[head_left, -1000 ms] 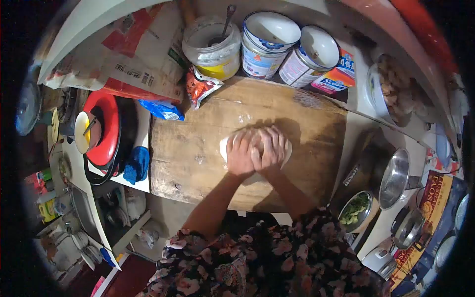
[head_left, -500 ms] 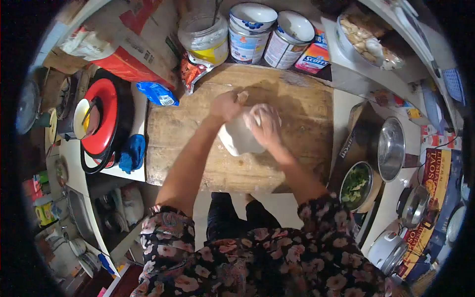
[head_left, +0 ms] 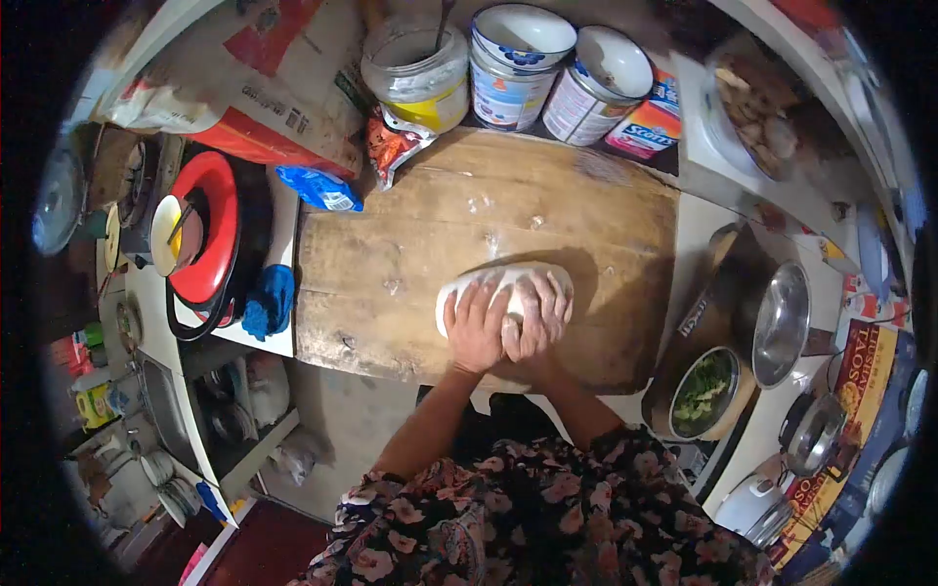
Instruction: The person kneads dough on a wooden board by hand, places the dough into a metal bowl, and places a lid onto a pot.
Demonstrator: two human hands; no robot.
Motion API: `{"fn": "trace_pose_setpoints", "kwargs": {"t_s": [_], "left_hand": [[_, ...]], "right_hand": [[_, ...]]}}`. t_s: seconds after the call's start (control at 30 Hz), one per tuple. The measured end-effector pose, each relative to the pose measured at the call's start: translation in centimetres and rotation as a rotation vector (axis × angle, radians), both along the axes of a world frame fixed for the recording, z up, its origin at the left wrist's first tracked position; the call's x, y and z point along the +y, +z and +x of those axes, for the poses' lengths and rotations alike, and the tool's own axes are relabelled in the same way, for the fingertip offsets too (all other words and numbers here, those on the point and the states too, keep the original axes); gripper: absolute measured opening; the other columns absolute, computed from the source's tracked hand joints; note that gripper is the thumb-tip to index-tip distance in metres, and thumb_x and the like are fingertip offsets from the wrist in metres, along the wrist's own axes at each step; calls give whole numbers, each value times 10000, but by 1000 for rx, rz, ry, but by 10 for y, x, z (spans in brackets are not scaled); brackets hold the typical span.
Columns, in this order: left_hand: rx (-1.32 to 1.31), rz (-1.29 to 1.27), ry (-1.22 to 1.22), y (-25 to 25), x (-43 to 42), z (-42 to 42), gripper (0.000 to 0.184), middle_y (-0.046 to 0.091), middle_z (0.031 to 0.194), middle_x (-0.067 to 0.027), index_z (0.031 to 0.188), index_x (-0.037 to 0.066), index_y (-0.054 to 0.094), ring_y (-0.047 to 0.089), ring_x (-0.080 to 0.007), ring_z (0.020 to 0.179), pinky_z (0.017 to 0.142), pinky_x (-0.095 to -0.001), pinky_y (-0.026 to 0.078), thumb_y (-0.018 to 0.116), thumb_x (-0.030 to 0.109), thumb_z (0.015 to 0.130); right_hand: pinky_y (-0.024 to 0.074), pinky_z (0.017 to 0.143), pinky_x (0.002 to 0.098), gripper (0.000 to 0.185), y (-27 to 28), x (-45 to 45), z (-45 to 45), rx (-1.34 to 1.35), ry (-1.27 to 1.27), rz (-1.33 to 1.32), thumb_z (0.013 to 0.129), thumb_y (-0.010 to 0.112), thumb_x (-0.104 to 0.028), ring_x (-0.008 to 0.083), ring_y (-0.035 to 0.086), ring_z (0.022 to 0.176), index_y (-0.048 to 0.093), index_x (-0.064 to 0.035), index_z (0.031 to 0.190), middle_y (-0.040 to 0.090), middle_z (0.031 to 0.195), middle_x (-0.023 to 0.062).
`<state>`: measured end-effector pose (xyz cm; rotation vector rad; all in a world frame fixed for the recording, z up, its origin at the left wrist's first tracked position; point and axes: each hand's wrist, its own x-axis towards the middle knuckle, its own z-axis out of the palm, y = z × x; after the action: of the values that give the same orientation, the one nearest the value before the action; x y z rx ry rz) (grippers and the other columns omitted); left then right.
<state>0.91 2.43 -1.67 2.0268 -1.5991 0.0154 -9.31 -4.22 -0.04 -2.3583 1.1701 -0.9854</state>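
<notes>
A pale, smooth lump of dough (head_left: 518, 275) lies near the front of the floured wooden board (head_left: 381, 234). My left hand (head_left: 476, 327) grips its left part, fingers curled over the top. On the right part, my right hand (head_left: 536, 317) bends its fingers over the dough, thumb close to the left hand. Both palms press from the near side and cover much of the lump. Small flour patches and dough crumbs dot the wood beyond it.
Behind the board stand a jar (head_left: 415, 78), bowls on cans (head_left: 511, 93) and a Scott's box (head_left: 645, 129). A blue packet (head_left: 319, 188) touches the left edge. Leafy greens (head_left: 703, 391) and a metal bowl (head_left: 780, 322) sit right, a red-lidded pot (head_left: 210, 254) left.
Both hands and the dough have come nearer to my body. The hands, raised and partly turned over the dough before, now lie side by side on top, and the dough is wider.
</notes>
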Motion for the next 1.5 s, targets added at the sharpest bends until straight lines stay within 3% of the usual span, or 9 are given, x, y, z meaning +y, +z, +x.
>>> {"fn": "trace_pose_setpoints", "kwargs": {"t_s": [0.53, 0.6, 0.63, 0.8, 0.87, 0.97, 1.13, 1.33, 1.5], "left_hand": [[-69, -46, -58, 3, -163, 116, 554, 485, 1294, -212, 1286, 81, 480, 428, -387, 1225, 1028, -494, 307, 468, 429, 855], [535, 577, -334, 35, -155, 119, 539, 554, 1211, -243, 1227, 77, 541, 506, -390, 1152, 996, -447, 368, 447, 470, 870], [592, 685, -144, 27, -154, 118, 529, 600, 1126, -251, 1136, 67, 594, 549, -393, 1092, 959, -426, 404, 435, 499, 875], [104, 806, -107, 82, -88, 48, 447, 649, 1040, -167, 1006, 79, 642, 593, -337, 1011, 913, -445, 423, 466, 462, 858], [43, 216, -16, 57, -40, 24, 427, 625, 1092, -132, 1066, 98, 627, 559, -314, 1043, 953, -487, 372, 482, 428, 838], [8, 105, 20, 35, 16, 2, 482, 547, 1241, -108, 1174, 96, 575, 470, -303, 1169, 1020, -528, 270, 486, 420, 829], [-3, 55, 156, -4, 31, -5, 536, 441, 1383, -89, 1278, 98, 510, 366, -311, 1282, 1079, -517, 156, 417, 449, 883], [66, 41, 315, -1, -49, 31, 551, 510, 1285, -118, 1260, 98, 526, 432, -324, 1213, 1029, -531, 212, 400, 470, 873], [90, 37, 268, 5, -122, 84, 431, 565, 1133, -123, 1159, 100, 563, 505, -331, 1072, 927, -494, 343, 486, 377, 838]], "right_hand": [[385, 892, 466, 271, -12, -132, 105, 363, -291, 86, 863, 559, -322, 330, 553, 991, 623, -67, 926, 628, 1008, 148], [387, 878, 470, 260, 0, -115, 89, 384, -226, 139, 862, 566, -312, 333, 555, 974, 621, -60, 888, 625, 988, 149], [387, 863, 481, 248, 12, -100, 73, 225, -127, 116, 857, 574, -296, 335, 554, 952, 610, -51, 861, 619, 962, 151], [351, 887, 531, 257, 63, -20, 15, -110, -5, 457, 825, 597, -267, 364, 523, 951, 612, -28, 919, 603, 986, 174], [344, 910, 524, 245, 64, 1, 6, -312, -70, 626, 823, 591, -250, 372, 511, 979, 610, -29, 927, 591, 1011, 178], [308, 989, 559, 410, 31, 26, -5, 8, -38, 64, 841, 506, -349, 403, 446, 1146, 588, -29, 1086, 516, 1186, 195], [300, 989, 570, 528, 1, 10, -3, 74, 107, -16, 804, 498, -437, 390, 443, 1162, 562, -26, 1128, 487, 1248, 192], [318, 980, 538, 543, 7, -98, 49, 150, 389, 15, 752, 549, -451, 344, 467, 1125, 557, -63, 1131, 513, 1180, 150], [349, 934, 517, 401, -4, -155, 89, 161, 236, 48, 790, 570, -350, 339, 479, 1085, 562, -70, 1077, 534, 1144, 155]]}}
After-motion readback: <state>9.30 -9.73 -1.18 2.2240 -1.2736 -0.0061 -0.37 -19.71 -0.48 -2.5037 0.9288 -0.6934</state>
